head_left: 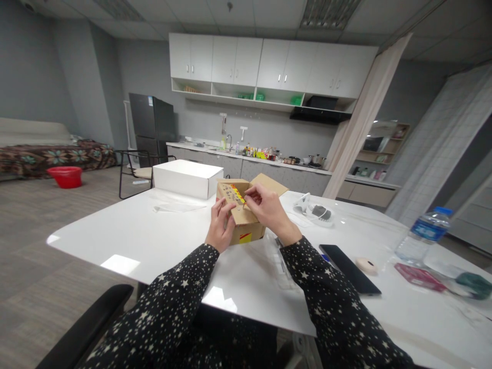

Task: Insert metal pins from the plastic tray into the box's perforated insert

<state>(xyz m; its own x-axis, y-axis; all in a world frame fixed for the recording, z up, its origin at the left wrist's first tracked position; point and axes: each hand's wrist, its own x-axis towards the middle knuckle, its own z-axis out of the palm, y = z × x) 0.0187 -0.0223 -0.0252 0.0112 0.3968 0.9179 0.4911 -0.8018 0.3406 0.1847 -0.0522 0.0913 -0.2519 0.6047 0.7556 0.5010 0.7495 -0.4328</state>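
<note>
My left hand (220, 225) is bracing the cardboard box (241, 219) at frame centre on the counter (154, 241) while my right hand (265, 207) is pinching its flap edge, which I should be pressing down evenly.

Matt brown cardboard box (242, 220) sitting on a glossy white table (161, 241) that is reflecting ceiling light; clear plastic bottle (423, 233).

Dim room, table (126, 230) glare, warped edges
</note>
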